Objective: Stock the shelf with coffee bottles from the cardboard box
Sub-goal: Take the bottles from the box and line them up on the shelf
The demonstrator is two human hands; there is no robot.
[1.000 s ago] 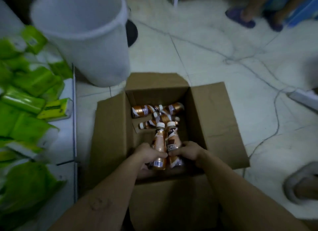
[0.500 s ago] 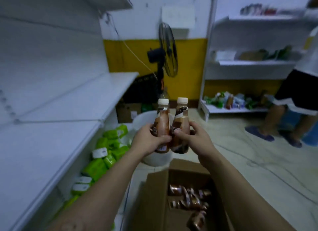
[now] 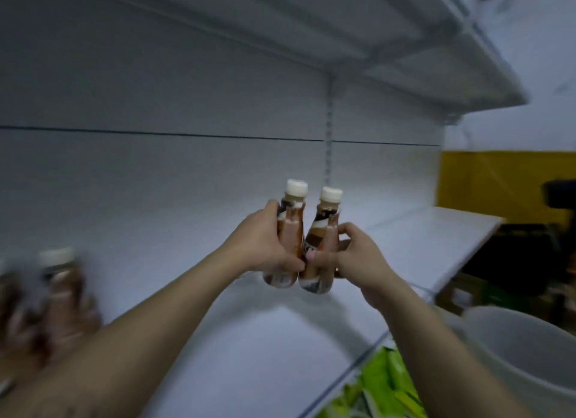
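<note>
Grip: left hand [image 3: 263, 246] and right hand [image 3: 349, 255] each wrap one upright coffee bottle [image 3: 288, 237], [image 3: 321, 246], pressed side by side above the bare shelf [image 3: 249, 339], probably to set down as a pair beside blurred stocked bottles [image 3: 59, 290].

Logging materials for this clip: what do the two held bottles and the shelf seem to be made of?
Both coffee bottles, held in the left hand and right hand: probably plastic, with glossy brown printed wrap and matte white screw caps. Shelf: likely white-painted sheet metal, judging by its thin flat board and the slotted upright; blur leaves this open.
</note>
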